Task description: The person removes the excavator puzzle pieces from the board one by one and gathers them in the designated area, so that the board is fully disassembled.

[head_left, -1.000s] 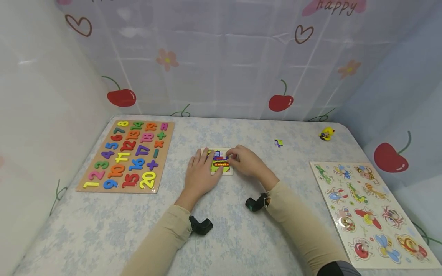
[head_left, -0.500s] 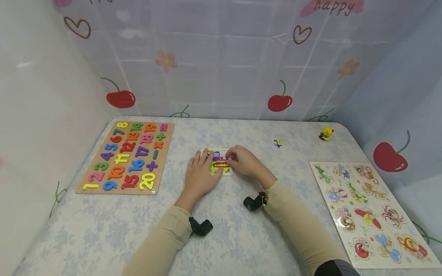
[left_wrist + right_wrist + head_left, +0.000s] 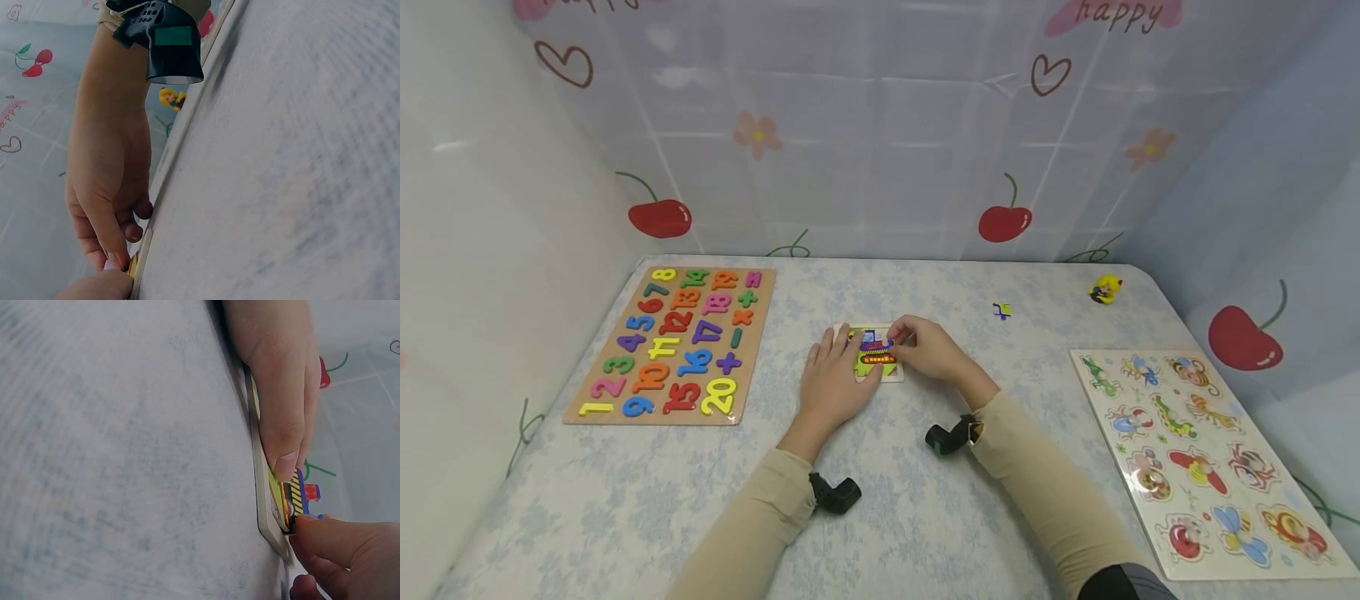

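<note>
A small jigsaw board (image 3: 891, 375) with a tracked vehicle picture lies mid-table between the two hands. The left hand (image 3: 833, 379) rests over its left side, fingers fairly straight, the thumb on its front part. At the board's right side, the right hand (image 3: 928, 350) pinches a puzzle piece (image 3: 296, 494) with yellow and black stripes and a blue edge. In the right wrist view this piece stands tilted up from the board, near the left thumb. The right fingertips partly cover it. A loose puzzle piece (image 3: 1002, 311) lies farther back on the right.
A number board (image 3: 752, 333) with coloured numerals lies at the left. An insect picture board (image 3: 1213, 500) lies at the right. Near the back right edge sits a small yellow figure (image 3: 1106, 289). A printed curtain (image 3: 865, 167) rises behind the table (image 3: 880, 533).
The right hand has shifted very slightly at the board, still pinching the piece. The left hand keeps its place. The whole head view has drifted a little.
</note>
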The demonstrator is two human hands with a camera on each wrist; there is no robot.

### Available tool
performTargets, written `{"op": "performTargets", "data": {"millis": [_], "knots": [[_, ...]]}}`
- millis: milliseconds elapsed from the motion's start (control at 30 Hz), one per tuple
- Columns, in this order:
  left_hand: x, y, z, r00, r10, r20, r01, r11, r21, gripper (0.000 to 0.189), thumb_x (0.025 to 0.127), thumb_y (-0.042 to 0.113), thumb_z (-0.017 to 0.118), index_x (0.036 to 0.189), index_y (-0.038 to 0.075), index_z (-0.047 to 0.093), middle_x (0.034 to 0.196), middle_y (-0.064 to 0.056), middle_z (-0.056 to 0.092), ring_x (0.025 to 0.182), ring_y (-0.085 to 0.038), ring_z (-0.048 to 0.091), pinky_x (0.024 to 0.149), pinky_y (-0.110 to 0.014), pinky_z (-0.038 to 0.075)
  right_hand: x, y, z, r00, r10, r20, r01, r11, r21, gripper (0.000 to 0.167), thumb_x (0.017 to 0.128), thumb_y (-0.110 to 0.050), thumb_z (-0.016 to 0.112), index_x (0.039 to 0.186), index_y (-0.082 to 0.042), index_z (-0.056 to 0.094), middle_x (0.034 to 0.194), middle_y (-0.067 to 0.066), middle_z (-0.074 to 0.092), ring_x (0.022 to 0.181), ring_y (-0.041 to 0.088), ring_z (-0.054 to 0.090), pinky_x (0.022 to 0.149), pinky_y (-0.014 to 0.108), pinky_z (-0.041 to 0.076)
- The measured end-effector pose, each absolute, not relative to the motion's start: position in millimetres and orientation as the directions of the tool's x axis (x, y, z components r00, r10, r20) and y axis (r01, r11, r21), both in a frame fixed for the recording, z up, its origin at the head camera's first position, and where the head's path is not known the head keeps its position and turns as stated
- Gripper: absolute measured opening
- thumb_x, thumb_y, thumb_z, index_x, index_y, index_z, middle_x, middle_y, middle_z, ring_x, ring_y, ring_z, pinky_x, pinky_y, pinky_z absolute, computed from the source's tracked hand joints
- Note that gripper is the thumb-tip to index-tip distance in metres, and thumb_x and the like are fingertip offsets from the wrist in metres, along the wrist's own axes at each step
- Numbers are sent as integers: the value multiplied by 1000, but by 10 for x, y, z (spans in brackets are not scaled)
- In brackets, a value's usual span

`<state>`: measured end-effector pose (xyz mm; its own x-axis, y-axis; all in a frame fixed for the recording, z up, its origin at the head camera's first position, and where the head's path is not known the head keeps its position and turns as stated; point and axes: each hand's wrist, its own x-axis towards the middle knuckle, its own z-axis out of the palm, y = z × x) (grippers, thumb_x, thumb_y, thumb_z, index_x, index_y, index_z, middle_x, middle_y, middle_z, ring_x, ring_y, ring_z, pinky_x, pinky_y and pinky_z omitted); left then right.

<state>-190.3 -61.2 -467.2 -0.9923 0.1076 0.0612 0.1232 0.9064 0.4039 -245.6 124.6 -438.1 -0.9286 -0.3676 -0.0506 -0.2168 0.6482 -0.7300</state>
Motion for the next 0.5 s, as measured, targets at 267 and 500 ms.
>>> {"op": "performTargets", "data": {"millis": [267, 500], "knots": [[-1909, -619, -4683, -991, 115, 63, 130, 908, 398, 75, 95, 61, 44, 157, 22, 32, 166, -4, 22, 156, -28, 11, 126, -51, 12, -2465, 1280, -4389, -915, -402, -40, -226, 591, -774, 11, 96, -15, 66, 106, -13, 63, 100, 5, 64, 80, 19, 52, 72, 30, 44], [-1911, -619, -4696, -991, 116, 61, 130, 908, 398, 75, 95, 61, 43, 158, 21, 31, 167, -4, 21, 156, -28, 11, 127, -50, 10, -2478, 1281, -4371, -911, -409, -56, -213, 582, -785, 11, 96, -14, 65, 106, -12, 63, 100, 6, 63, 84, 19, 53, 74, 29, 44]]}}
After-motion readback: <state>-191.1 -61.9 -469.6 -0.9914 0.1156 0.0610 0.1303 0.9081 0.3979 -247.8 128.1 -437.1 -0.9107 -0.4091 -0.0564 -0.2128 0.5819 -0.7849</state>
